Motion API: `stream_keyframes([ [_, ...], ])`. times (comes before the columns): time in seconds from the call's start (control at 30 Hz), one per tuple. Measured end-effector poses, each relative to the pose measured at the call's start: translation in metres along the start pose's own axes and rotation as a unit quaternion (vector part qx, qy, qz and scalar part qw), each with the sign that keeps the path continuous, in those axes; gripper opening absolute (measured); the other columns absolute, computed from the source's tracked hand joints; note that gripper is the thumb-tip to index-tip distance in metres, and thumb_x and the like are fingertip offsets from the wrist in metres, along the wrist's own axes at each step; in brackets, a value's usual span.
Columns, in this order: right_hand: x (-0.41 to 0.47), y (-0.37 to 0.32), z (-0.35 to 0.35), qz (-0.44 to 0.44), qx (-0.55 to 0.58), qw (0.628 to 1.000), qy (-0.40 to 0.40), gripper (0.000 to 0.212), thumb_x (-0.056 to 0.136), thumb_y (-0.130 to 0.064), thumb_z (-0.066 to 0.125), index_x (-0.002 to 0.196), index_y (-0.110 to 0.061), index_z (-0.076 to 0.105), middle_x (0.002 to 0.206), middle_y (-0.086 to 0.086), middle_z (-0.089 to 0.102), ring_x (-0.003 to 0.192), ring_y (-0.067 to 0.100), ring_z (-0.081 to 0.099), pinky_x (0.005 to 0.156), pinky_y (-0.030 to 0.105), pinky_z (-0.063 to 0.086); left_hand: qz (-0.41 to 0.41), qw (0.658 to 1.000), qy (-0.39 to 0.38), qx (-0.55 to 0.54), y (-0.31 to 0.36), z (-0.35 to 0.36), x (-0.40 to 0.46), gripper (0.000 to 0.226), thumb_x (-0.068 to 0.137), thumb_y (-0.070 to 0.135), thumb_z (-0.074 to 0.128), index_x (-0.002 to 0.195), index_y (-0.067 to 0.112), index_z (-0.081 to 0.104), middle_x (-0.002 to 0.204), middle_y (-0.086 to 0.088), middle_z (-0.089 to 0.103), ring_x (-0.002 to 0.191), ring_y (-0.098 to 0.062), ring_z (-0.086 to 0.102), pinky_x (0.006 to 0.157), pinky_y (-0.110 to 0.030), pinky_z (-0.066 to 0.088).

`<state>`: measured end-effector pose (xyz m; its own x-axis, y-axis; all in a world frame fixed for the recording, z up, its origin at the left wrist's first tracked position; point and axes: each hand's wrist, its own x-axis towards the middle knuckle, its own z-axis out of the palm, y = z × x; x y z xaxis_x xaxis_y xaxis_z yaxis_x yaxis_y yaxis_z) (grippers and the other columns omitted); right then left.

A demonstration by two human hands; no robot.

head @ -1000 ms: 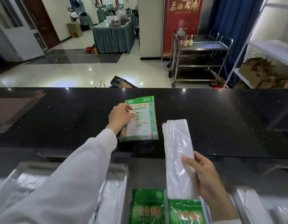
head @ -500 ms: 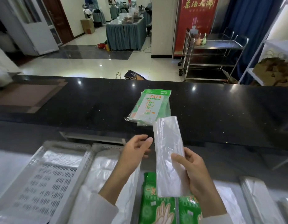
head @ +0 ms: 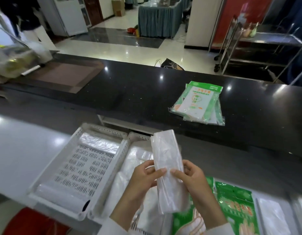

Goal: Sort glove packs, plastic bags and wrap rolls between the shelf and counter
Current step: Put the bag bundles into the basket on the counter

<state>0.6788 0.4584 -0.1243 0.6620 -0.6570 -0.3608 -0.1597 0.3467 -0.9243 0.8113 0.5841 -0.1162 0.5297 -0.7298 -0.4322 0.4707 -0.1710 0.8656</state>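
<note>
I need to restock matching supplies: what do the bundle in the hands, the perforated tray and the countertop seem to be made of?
Bundle of bags: thin, translucent, crinkly film, likely polyethylene; both hands pinch it. White tray: matte moulded plastic, judging by its slotted base and perforated rim. Counter: dark, glossy, speckled slab mirroring ceiling lights; looks like polished granite or engineered stone.
</note>
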Motion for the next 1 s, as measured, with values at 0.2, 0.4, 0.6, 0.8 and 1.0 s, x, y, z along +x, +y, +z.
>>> stream_keyframes([
  [0.2, 0.020, 0.003, 0.073, 0.015, -0.048, 0.999, -0.002, 0.026, 0.090, -0.005, 0.077, 0.114, -0.013, 0.071, 0.098, 0.008, 0.082, 0.088, 0.030, 0.079, 0.078, 0.040, 0.065, -0.039, 0.998, 0.005, -0.044, 0.017, -0.073, 0.010, 0.033, 0.088, 0.009, 0.078, 0.120, 0.003, 0.071, 0.114, -0.016, 0.077, 0.105, -0.032, 0.075, 0.081, -0.035, 0.062],
  [0.4, 0.037, 0.013, 0.146, 0.016, -0.107, 0.994, -0.002, 0.027, 0.088, -0.015, 0.079, 0.111, -0.029, 0.076, 0.103, -0.008, 0.080, 0.091, 0.016, 0.078, 0.084, 0.037, 0.065, -0.044, 0.996, 0.033, -0.069, 0.031, -0.148, 0.013, 0.041, 0.084, 0.003, 0.081, 0.121, 0.006, 0.064, 0.109, -0.014, 0.079, 0.097, -0.036, 0.077, 0.074, -0.038, 0.063],
  [0.6, 0.055, 0.027, 0.209, 0.028, -0.107, 0.994, 0.005, 0.029, 0.089, -0.012, 0.079, 0.112, -0.029, 0.075, 0.102, -0.004, 0.081, 0.089, 0.017, 0.079, 0.075, 0.031, 0.064, -0.027, 0.990, 0.079, -0.110, 0.034, -0.211, 0.020, 0.052, 0.079, 0.002, 0.085, 0.120, 0.007, 0.054, 0.107, -0.013, 0.080, 0.087, -0.032, 0.078, 0.067, -0.036, 0.061],
  [0.8, 0.074, 0.036, 0.246, 0.033, -0.117, 0.992, 0.023, 0.027, 0.094, -0.011, 0.073, 0.113, -0.030, 0.075, 0.100, 0.007, 0.078, 0.081, 0.012, 0.074, 0.065, 0.020, 0.055, -0.040, 0.967, 0.137, -0.209, 0.039, -0.264, 0.043, 0.052, 0.078, -0.003, 0.084, 0.123, 0.005, 0.060, 0.109, -0.013, 0.079, 0.097, -0.033, 0.078, 0.076, -0.040, 0.065],
  [1.0, 0.089, 0.040, 0.250, -0.018, -0.135, 0.988, 0.079, 0.024, 0.099, -0.010, 0.067, 0.111, -0.031, 0.072, 0.118, -0.005, 0.070, 0.114, 0.017, 0.064, 0.095, 0.032, 0.053, -0.038, 0.940, 0.190, -0.280, 0.035, -0.279, 0.070, 0.055, 0.084, 0.000, 0.080, 0.134, 0.013, 0.062, 0.122, -0.013, 0.074, 0.107, -0.031, 0.074, 0.093, -0.047, 0.062],
])
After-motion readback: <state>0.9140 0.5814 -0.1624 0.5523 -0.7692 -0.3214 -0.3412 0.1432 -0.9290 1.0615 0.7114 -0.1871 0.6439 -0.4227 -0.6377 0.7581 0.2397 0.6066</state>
